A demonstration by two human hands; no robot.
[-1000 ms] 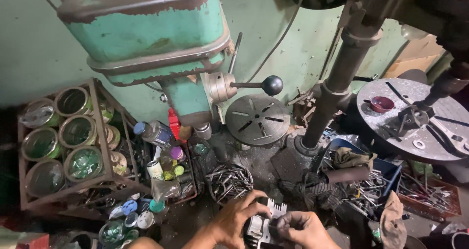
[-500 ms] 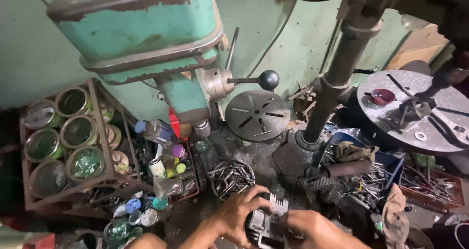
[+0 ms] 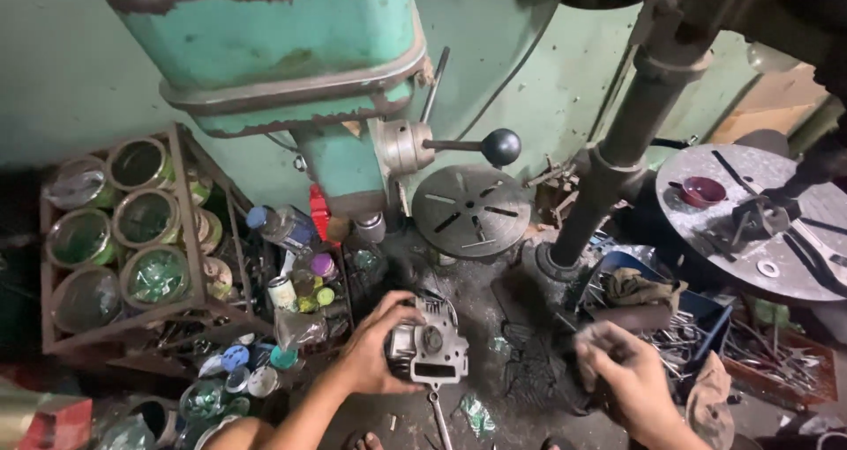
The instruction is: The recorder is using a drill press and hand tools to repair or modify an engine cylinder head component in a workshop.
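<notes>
The left hand (image 3: 371,348) has its grip wrapped around the left side of a grey cast-metal engine part with cooling fins and a round bore (image 3: 428,348), which sits low over the grimy workshop floor (image 3: 494,300), at about 6 o'clock from the round slotted drill-press table (image 3: 470,210). The right hand (image 3: 622,375) lies at 3 o'clock from the part, well apart, its fingers curled around what looks like a dark rag, though this is blurred. The left hand is clearly nearer.
</notes>
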